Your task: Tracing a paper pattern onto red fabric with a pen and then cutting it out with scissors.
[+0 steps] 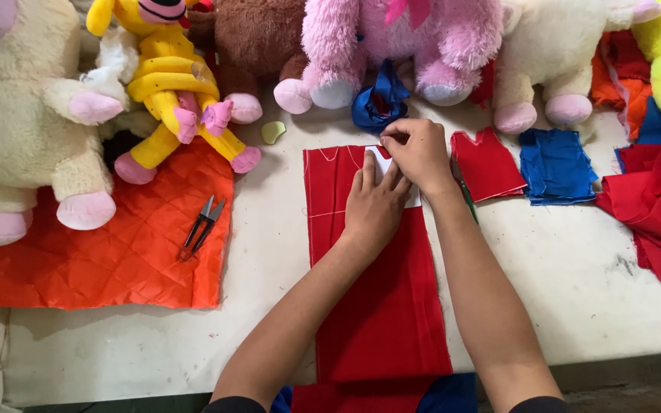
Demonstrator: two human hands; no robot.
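Red cloth (380,306) at surface's (575,291) near edge; left hand (374,206) flat pressing white template (383,163), right hand (418,149) pinching its top.

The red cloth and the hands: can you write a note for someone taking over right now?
Left hand: flat, pressing a white pattern piece onto the long red cloth.
Right hand: fingers bunched at the pattern's top edge; whether it holds a marker cannot be seen.
Red cloth lies lengthwise on the table, faint lines near its top.
Done: cut red piece and blue pieces lie to the right.
Left: most of the red cloth is uncut.
Snips rest on the orange quilted cloth, apart from both hands.
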